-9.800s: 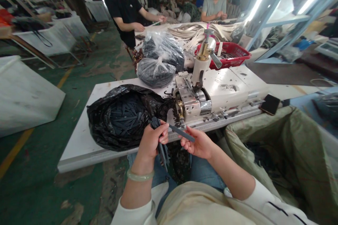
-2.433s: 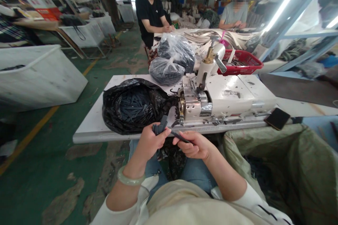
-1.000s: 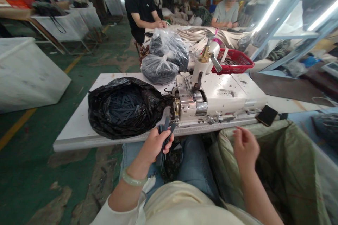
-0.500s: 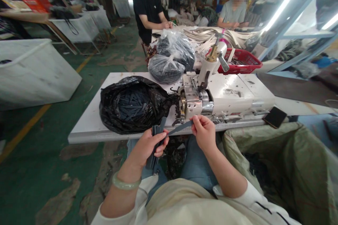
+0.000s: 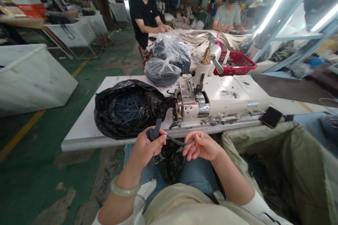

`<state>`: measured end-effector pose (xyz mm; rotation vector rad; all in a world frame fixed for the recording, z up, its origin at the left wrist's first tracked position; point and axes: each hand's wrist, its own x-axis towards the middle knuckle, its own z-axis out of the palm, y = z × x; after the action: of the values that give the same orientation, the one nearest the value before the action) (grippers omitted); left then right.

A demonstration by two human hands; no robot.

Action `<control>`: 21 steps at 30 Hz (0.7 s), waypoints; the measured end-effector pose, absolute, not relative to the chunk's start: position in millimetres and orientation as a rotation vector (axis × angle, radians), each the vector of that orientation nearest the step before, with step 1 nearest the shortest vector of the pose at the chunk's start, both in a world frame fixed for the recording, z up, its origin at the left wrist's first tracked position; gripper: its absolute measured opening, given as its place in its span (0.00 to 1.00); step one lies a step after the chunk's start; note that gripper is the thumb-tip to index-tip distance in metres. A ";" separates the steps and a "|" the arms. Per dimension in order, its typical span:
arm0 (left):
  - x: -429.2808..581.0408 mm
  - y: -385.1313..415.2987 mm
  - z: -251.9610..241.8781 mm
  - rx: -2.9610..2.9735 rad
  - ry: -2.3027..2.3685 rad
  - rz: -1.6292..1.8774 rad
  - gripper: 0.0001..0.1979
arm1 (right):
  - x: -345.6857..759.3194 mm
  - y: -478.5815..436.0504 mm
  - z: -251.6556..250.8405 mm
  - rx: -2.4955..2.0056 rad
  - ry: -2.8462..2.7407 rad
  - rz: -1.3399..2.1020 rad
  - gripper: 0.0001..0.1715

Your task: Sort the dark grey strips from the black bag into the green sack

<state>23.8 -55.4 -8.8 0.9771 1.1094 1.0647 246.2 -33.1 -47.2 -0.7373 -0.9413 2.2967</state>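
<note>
My left hand (image 5: 149,146) is closed round a bundle of dark grey strips (image 5: 153,133), one end standing up above the fist. A single dark strip (image 5: 176,142) sags in a curve from this hand across to my right hand (image 5: 200,146). Its far end lies between my right thumb and fingers, which are loosely curled round it. Both hands are in front of the table edge, above my lap. Just beyond them stands a white and metal machine (image 5: 192,103). To its left, an open black plastic bag (image 5: 101,112) holds many similar dark strips (image 5: 129,107).
A green woven sack (image 5: 295,140) gapes at my right, and a phone-like black slab (image 5: 271,117) lies on the table edge. Behind the machine are tied clear bags (image 5: 163,72) and a red basket (image 5: 252,66). Two people work across the table. A white bin (image 5: 34,81) stands left.
My right hand has lowered slightly and its fingers have loosened from a pinch. The strip between my hands has gone from nearly straight to sagging. My left hand has tilted the bundle.
</note>
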 end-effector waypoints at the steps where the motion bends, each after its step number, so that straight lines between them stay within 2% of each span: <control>1: 22.1 -55.4 -9.0 1.031 1.122 1.038 0.10 | 246.5 -31.7 -46.5 -0.717 -0.888 2.431 0.30; 5: 17.9 -53.9 -8.3 1.204 1.229 0.908 0.08 | 240.1 -23.9 -45.4 -0.599 -0.645 2.771 0.23; 7: 17.2 -52.3 -6.4 1.251 1.267 0.853 0.07 | 238.3 -21.6 -47.6 -0.549 -0.667 2.778 0.20; 12: 18.9 -47.9 -0.4 1.480 1.265 0.828 0.04 | 235.4 -27.8 -56.4 -0.611 -1.186 2.573 0.21; 15: 22.3 -45.3 -1.9 1.643 1.223 0.814 0.01 | 229.5 -33.5 -57.6 -0.550 -1.259 2.579 0.19; 18: 24.6 -42.3 -8.3 1.485 1.350 0.961 0.06 | 228.9 -29.9 -51.6 -0.603 -1.189 2.433 0.20; 21: 24.6 -39.4 -13.9 1.150 1.372 1.134 0.15 | 238.3 -10.6 -41.3 -0.760 -1.152 2.041 0.18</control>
<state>24.6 -39.4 -13.9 1.1497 1.3716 1.1343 238.3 -10.6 -41.3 -0.7604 -1.1520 2.0407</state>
